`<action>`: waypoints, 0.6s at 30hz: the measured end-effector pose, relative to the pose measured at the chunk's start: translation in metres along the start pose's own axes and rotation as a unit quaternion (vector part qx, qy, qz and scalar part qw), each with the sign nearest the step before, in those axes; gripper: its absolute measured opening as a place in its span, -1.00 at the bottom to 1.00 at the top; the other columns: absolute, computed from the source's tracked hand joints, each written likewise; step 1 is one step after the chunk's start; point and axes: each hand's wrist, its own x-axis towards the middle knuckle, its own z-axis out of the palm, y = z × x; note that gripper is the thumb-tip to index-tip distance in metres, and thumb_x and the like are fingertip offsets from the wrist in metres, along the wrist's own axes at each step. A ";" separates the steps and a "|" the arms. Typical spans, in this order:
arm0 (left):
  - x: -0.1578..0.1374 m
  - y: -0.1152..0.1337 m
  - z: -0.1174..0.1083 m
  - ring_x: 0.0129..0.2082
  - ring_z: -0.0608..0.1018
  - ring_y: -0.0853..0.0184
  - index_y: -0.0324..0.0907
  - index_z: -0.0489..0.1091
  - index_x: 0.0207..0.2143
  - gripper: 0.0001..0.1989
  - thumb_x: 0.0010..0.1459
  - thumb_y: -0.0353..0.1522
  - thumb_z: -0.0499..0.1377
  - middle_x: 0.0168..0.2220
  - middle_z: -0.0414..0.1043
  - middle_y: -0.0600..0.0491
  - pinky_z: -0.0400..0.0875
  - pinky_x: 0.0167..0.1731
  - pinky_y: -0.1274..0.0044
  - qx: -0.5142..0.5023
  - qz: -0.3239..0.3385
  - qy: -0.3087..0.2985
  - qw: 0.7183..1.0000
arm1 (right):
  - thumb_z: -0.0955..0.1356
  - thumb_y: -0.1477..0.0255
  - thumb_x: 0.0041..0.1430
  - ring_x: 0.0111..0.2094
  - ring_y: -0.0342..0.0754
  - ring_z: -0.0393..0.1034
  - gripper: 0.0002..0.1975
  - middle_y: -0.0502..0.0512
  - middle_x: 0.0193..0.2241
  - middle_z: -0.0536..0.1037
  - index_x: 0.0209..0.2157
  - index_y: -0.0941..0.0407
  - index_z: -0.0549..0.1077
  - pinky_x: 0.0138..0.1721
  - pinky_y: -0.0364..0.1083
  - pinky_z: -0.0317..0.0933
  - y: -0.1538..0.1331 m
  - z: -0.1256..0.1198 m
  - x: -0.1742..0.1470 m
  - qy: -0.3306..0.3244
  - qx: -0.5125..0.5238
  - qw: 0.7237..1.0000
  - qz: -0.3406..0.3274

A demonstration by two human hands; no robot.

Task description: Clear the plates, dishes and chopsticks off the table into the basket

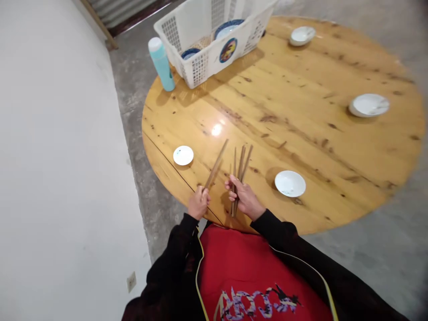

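Brown chopsticks [216, 163] stick out of my left hand [199, 202], whose fingers are wrapped round their near ends; I cannot tell exactly how many it holds. A bundle of several more chopsticks [241, 165] is gripped in my right hand [245, 196], their tips fanned apart and pointing away from me. Both hands are over the near edge of the round wooden table [267, 133]. A small white dish [183, 155] lies beyond my left hand to the left. To the right of my right hand sits a white bowl [290, 183].
A white plastic basket [214, 62] holding blue-rimmed bowls [228, 27] stands at the table's far left. Beside it is a light-blue bottle [162, 64] with a white cap. More white bowls sit at the right [369, 105] and far side [302, 35]. A white wall [60, 156] rises on the left.
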 end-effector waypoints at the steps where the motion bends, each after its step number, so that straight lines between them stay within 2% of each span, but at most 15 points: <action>1: -0.008 0.004 0.016 -0.53 0.47 0.34 -0.11 0.22 -0.33 -0.77 0.39 -0.25 -0.07 -0.46 0.43 0.09 0.27 -0.40 0.54 -0.041 0.000 -0.018 0.999 | 0.58 0.02 -0.16 -0.71 -0.32 0.06 -0.48 -0.07 -0.55 0.43 -0.46 0.15 0.44 -0.78 -0.28 -0.05 -0.001 0.001 0.004 0.005 0.004 1.000 -0.018; 3: -0.020 0.015 0.043 -0.56 0.43 0.33 -0.09 0.25 -0.36 -0.80 0.35 -0.24 0.02 -0.51 0.38 0.10 0.24 -0.41 0.54 -0.081 0.009 -0.028 0.996 | 0.57 -0.01 -0.17 -0.68 -0.28 0.12 -0.48 -0.02 -0.52 0.48 -0.46 0.14 0.45 -0.79 -0.26 -0.06 0.000 0.000 0.008 0.016 0.001 0.998 -0.057; 5: -0.025 0.029 0.064 -0.53 0.40 0.29 -0.08 0.30 -0.41 -0.84 0.25 -0.29 0.16 -0.55 0.30 0.09 0.25 -0.34 0.53 -0.107 0.014 -0.009 0.994 | 0.57 -0.03 -0.20 -0.70 -0.26 0.08 -0.46 -0.04 -0.62 0.42 -0.49 0.15 0.46 -0.79 -0.24 -0.08 0.000 -0.006 0.009 0.028 -0.022 0.996 -0.081; 8: -0.027 0.046 0.081 -0.41 0.44 0.20 -0.09 0.36 -0.46 -0.83 0.07 -0.36 0.32 -0.56 0.18 0.08 0.28 -0.21 0.52 -0.155 -0.011 0.023 0.988 | 0.58 -0.02 -0.24 -0.72 -0.26 0.02 -0.46 -0.08 -0.73 0.32 -0.58 0.16 0.44 -0.76 -0.21 -0.07 -0.001 -0.018 0.007 0.047 -0.071 0.991 -0.100; 11: -0.023 0.054 0.083 -0.30 0.47 0.15 -0.10 0.38 -0.46 -0.82 0.01 -0.37 0.37 -0.54 0.18 0.07 0.30 -0.09 0.49 -0.147 -0.022 0.007 0.989 | 0.54 -0.05 -0.15 -0.70 -0.24 0.08 -0.46 -0.04 -0.71 0.34 -0.64 0.13 0.38 -0.72 -0.19 -0.03 -0.006 -0.030 0.005 0.049 -0.110 0.983 -0.136; 14: -0.012 0.062 0.072 -0.25 0.50 0.18 -0.12 0.41 -0.41 -0.86 0.07 -0.32 0.33 -0.43 0.34 0.01 0.31 -0.03 0.45 -0.112 0.024 -0.015 0.993 | 0.45 -0.09 -0.02 -0.68 -0.19 0.12 -0.43 -0.03 -0.73 0.31 -0.68 0.10 0.33 -0.67 -0.17 0.02 -0.009 -0.041 0.002 0.046 -0.172 0.963 -0.204; 16: 0.000 0.074 0.064 -0.13 0.52 0.19 -0.15 0.45 -0.25 -0.82 0.13 -0.27 0.29 -0.24 0.46 -0.06 0.32 0.00 0.43 -0.110 0.083 -0.010 0.990 | 0.43 -0.07 0.01 -0.66 -0.17 0.14 -0.46 -0.04 -0.73 0.31 -0.67 0.09 0.33 -0.63 -0.16 0.05 -0.008 -0.047 0.001 0.044 -0.210 0.944 -0.251; 18: 0.011 0.092 0.058 0.03 0.49 0.17 -0.18 0.39 0.00 -0.58 0.12 -0.25 0.30 0.00 0.44 -0.14 0.34 0.04 0.41 -0.144 0.143 -0.011 0.979 | 0.44 -0.03 0.01 -0.65 -0.15 0.18 -0.52 -0.05 -0.71 0.34 -0.62 0.08 0.37 -0.59 -0.15 0.10 -0.005 -0.051 0.000 0.025 -0.230 0.934 -0.273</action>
